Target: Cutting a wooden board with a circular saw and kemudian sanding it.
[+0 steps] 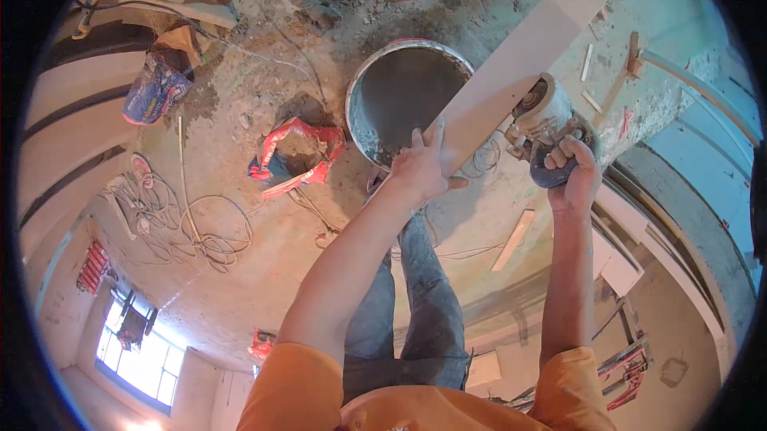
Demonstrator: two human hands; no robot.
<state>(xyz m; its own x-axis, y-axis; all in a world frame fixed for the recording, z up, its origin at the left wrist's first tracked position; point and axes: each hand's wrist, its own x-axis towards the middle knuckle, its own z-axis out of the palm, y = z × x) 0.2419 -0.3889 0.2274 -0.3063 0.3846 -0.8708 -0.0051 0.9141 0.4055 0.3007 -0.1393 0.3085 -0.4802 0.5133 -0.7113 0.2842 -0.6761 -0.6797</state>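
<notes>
We log one moment of two-handed work on a long pale board (531,55). It slants from the left hand (421,169) toward the upper right, and in this view it overlaps the right rim of a round bucket (351,123) holding grey mix (403,95). We cannot tell whether board and rim touch.

Grip, left: fingers extended across the near end of the board, bearing on its face; the underside is hidden, so we cannot tell whether the hand closes around it. Grip, right: the right hand (577,167) is clenched around the dark handle of a dusty power tool (550,111), whose body sits right beside the board's long edge. Whether the tool is running, or actually biting, we cannot tell.

Progress: we see both hands placed and the tool brought to the edge, so we judge the set-up done. The board looks whole; we find no severed piece at the tool and no clear cut line. Our estimate is an early stage, with most of the tool's work on the board left.

Surroundings: a thin wooden strip (513,240) lies on the floor (495,201); its origin is not shown. Left of the bucket stands an open red bag (276,143) of brown loose material, and farther left lies tangled cable (228,251).
</notes>
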